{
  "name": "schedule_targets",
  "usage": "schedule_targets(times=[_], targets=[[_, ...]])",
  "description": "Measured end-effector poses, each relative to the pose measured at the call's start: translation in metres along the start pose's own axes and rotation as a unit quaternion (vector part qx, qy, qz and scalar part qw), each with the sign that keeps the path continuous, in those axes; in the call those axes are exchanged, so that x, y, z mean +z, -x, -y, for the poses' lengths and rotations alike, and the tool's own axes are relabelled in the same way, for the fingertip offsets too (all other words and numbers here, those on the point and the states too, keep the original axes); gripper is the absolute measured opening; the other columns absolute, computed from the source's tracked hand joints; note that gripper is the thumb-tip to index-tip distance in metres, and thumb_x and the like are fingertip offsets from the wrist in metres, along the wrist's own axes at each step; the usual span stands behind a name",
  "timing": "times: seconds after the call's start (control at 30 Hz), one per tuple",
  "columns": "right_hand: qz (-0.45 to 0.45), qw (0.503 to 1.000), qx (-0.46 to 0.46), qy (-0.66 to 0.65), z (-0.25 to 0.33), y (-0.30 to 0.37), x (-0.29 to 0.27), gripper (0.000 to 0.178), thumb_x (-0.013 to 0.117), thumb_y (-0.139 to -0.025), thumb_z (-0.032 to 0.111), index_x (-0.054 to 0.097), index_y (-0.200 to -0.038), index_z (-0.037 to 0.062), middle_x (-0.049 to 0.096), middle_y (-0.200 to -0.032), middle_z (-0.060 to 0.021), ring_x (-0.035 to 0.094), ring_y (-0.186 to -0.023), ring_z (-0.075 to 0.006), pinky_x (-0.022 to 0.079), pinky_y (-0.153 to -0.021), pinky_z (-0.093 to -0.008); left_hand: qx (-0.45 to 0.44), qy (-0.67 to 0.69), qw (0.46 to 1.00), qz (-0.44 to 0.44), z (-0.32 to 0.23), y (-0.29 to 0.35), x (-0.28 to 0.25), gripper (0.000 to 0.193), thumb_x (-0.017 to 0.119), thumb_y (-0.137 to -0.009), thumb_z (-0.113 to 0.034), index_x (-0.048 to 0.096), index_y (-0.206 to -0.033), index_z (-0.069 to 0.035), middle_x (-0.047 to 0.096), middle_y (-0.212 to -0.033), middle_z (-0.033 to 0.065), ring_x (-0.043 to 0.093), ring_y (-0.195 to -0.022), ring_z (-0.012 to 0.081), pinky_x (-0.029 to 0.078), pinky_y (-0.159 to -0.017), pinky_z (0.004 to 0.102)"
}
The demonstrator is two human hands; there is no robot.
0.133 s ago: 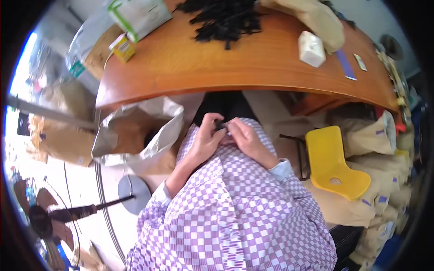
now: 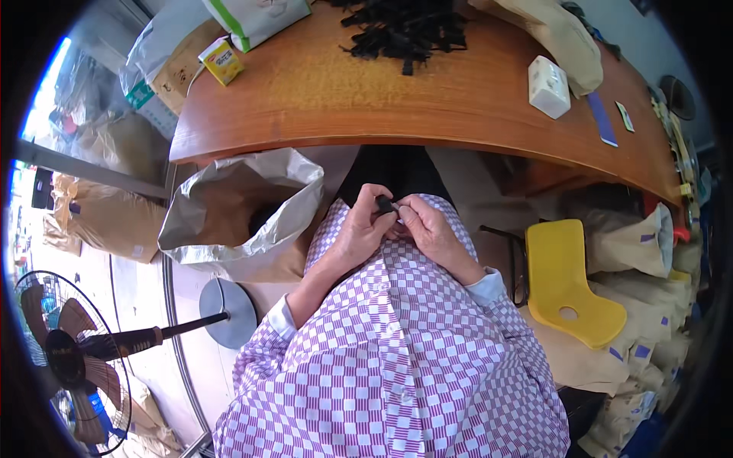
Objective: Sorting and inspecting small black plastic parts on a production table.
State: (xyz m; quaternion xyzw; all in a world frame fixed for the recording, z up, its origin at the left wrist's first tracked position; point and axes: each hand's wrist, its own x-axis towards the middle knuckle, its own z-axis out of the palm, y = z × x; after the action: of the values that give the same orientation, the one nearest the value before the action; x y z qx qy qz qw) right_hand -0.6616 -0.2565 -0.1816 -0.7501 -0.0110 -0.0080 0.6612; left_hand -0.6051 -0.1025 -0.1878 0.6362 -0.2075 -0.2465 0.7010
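Over my lap, both hands meet around a small black piece, which looks like a bit of soft strip or fabric. My left hand pinches it between thumb and curled fingers. Close against it, my right hand has its thumb and forefinger pressed together at the piece's right end, on something small that I cannot make out. The fingers hide most of what is held. On the wooden table ahead lies a heap of similar-looking black strips.
A large open paper sack stands left of my lap, something dark inside. Further left are a standing fan and its round grey base. A yellow chair and several brown sacks are at right. A tissue pack lies on the table.
The whole view has shifted slightly, with the table and sacks moved a little rightward in it. My hands stay together over my lap, and more of the black piece shows.
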Motion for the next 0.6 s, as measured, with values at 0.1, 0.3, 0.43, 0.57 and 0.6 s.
schedule_targets(times=[0.1,0.3,0.43,0.57,0.6], targets=[[0.007,0.999,0.004,0.036,-0.005,-0.004,0.005,0.019,0.045,-0.097,0.017,0.054,-0.098,0.0002,0.059,-0.073,-0.0087,0.059,-0.066,-0.0138,0.047,-0.059,-0.0258,-0.004,0.001,1.0,0.015,0.007,0.0,-0.008,0.027,0.049,-0.089,0.004,0.036,-0.111,-0.003,0.055,-0.079,0.0081,0.064,-0.073,0.0139,0.053,-0.061,0.0248],[0.041,0.995,0.033,0.09,-0.001,-0.001,0.011,0.021,0.042,-0.099,0.017,0.053,-0.102,-0.0009,0.059,-0.084,-0.0093,0.059,-0.073,-0.014,0.048,-0.064,-0.0241,0.018,-0.058,0.998,0.013,0.005,0.009,-0.011,0.026,0.05,-0.088,0.005,0.036,-0.109,-0.004,0.057,-0.081,0.011,0.064,-0.072,0.0143,0.053,-0.06,0.0261],[0.026,0.988,0.023,0.152,-0.001,-0.003,0.017,0.021,0.043,-0.098,0.016,0.054,-0.102,-0.0015,0.061,-0.08,-0.0126,0.062,-0.072,-0.018,0.048,-0.062,-0.0258,0.012,-0.191,0.981,-0.044,0.003,0.011,-0.007,0.029,0.053,-0.085,0.005,0.039,-0.109,-0.003,0.059,-0.08,0.0166,0.064,-0.071,0.0251,0.051,-0.06,0.0332],[-0.015,0.987,-0.033,0.157,0.002,-0.016,0.03,0.013,0.047,-0.094,0.011,0.055,-0.098,0.0011,0.062,-0.077,-0.02,0.063,-0.066,-0.033,0.047,-0.055,-0.035,0.073,-0.331,0.932,-0.131,0.001,0.009,-0.008,0.034,0.058,-0.078,0.001,0.041,-0.108,-0.003,0.059,-0.084,0.0259,0.06,-0.077,0.044,0.048,-0.064,0.0466],[-0.014,0.989,-0.011,0.147,0.003,-0.019,0.032,0.013,0.048,-0.094,0.012,0.055,-0.098,0.0015,0.062,-0.078,-0.021,0.062,-0.067,-0.0341,0.046,-0.055,-0.0348,0.083,-0.329,0.93,-0.143,-0.002,0.008,-0.011,0.033,0.058,-0.078,0.0,0.042,-0.107,-0.004,0.059,-0.083,0.0254,0.058,-0.078,0.0458,0.047,-0.065,0.0494]])
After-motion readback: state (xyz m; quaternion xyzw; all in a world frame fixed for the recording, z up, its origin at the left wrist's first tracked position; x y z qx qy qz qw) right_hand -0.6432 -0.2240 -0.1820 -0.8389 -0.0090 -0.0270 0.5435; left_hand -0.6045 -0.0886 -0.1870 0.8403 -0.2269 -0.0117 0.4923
